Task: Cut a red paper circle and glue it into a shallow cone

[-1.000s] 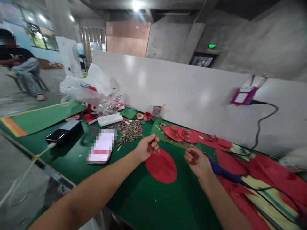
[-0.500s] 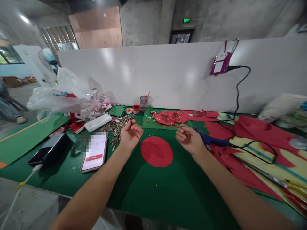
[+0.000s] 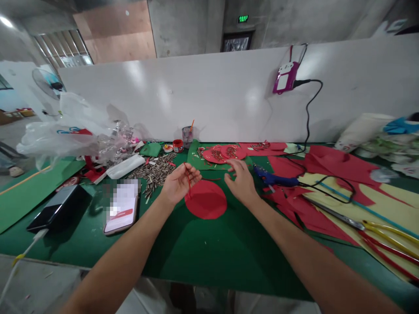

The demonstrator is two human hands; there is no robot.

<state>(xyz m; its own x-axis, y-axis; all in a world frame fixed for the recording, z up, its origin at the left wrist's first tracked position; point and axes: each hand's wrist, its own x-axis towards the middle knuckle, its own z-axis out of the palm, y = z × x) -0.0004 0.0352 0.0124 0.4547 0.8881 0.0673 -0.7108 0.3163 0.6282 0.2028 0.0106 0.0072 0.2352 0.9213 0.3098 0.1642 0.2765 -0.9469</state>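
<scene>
A red paper disc (image 3: 205, 199) lies flat on the green table (image 3: 209, 253). My left hand (image 3: 178, 182) hovers at the disc's left edge, fingers curled, pinching a thin red string (image 3: 189, 179) that hangs down toward the disc. My right hand (image 3: 240, 182) is just right of the disc, palm down with fingers spread, holding nothing. Beyond both hands lie red cut-out discs (image 3: 222, 153) with dark patterns. A blue glue gun (image 3: 271, 178) rests to the right of my right hand.
A phone (image 3: 121, 208) and a black power bank (image 3: 55, 212) lie at the left. A heap of sunflower seeds (image 3: 153, 172), plastic bags (image 3: 68, 133) and small cups (image 3: 187, 136) sit behind. Red and yellow paper sheets (image 3: 340, 192), long scissors (image 3: 373, 226) and a cable cover the right. A white board (image 3: 209, 96) backs the table.
The camera turned right and down. My hands came closer together over the red disc; the right hand let the string go and spread its fingers, while the left kept its pinch.
</scene>
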